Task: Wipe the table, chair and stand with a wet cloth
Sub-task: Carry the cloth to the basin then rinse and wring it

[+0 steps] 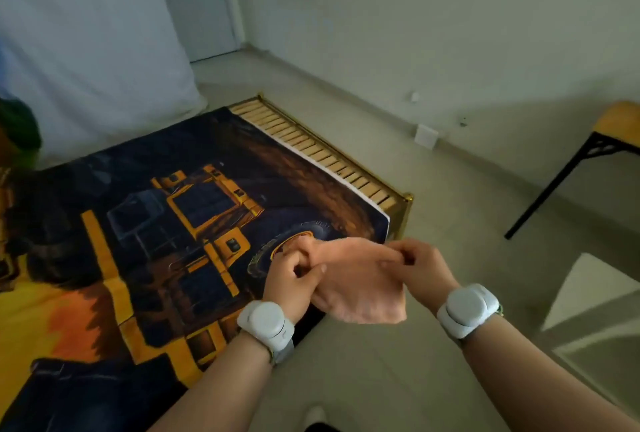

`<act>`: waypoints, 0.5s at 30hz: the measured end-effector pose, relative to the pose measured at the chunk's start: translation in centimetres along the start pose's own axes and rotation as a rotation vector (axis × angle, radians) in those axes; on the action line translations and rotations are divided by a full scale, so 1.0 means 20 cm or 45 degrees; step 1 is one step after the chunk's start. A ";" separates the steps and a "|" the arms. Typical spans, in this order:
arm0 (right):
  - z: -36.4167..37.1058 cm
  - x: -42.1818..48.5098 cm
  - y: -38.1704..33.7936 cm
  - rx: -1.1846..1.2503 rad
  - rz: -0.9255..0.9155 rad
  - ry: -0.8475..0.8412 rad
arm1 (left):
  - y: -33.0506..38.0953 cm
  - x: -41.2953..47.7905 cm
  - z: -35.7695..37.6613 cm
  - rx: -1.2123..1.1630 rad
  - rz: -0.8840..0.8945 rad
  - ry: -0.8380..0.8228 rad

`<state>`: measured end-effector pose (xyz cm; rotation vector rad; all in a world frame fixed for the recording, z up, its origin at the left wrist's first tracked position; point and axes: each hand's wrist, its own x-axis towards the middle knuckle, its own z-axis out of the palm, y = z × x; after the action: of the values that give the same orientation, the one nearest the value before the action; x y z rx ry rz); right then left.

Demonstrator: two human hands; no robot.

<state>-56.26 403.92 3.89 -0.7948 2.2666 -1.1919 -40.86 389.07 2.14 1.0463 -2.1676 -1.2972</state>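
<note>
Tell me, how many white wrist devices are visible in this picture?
2. One wrist device sits on the left wrist, just behind the left hand. The other sits on the right wrist, behind the right hand. Both hands hold the cloth. None seems hidden.

The left hand [294, 275] and right hand [420, 268] each pinch an upper corner of a peach cloth [360, 286], which hangs spread between them above the floor [433, 189], beside the near corner of a bed [311, 147]. White bands [266, 322] encircle both wrists. A table [616, 126] stands at the right edge.
</note>
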 end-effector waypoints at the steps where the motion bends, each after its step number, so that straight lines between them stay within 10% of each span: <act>1: -0.02 0.07 0.00 -0.025 0.010 0.073 | 0.01 0.09 0.02 0.020 0.030 -0.030; 15: -0.60 0.56 0.41 -0.003 0.433 0.680 | 0.56 0.98 0.92 0.003 0.338 -0.563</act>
<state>-74.30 407.18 1.83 -0.0702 2.6759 -1.3454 -69.99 387.65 2.39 0.4733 -2.5167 -1.5015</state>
